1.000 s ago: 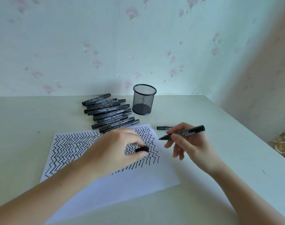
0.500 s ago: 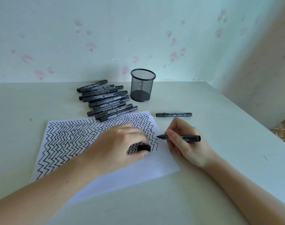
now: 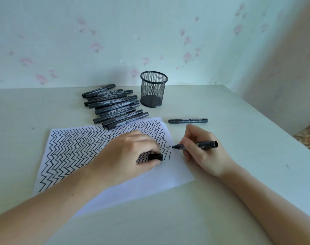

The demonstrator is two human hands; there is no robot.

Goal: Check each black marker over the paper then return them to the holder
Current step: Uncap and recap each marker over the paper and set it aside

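The right hand [image 3: 202, 149] gripped an uncapped black marker [image 3: 197, 145], its tip touching the right edge of the paper [image 3: 150, 184]. The left hand [image 3: 127, 156] rested on the paper, pinching the marker's cap [image 3: 155, 157] between thumb and fingers. Black zigzag lines covered most of the sheet. Beyond its far edge lay a pile of capped markers [image 3: 113, 106], beside an upright mesh holder [image 3: 153, 89]. One capped marker [image 3: 187, 121] lay alone to the right on the table [image 3: 239, 174].

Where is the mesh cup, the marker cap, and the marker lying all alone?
mesh cup [image 3: 153, 89], head view, front wall.
marker cap [image 3: 155, 157], head view, its side.
lone marker [image 3: 188, 121], head view, mid-barrel.
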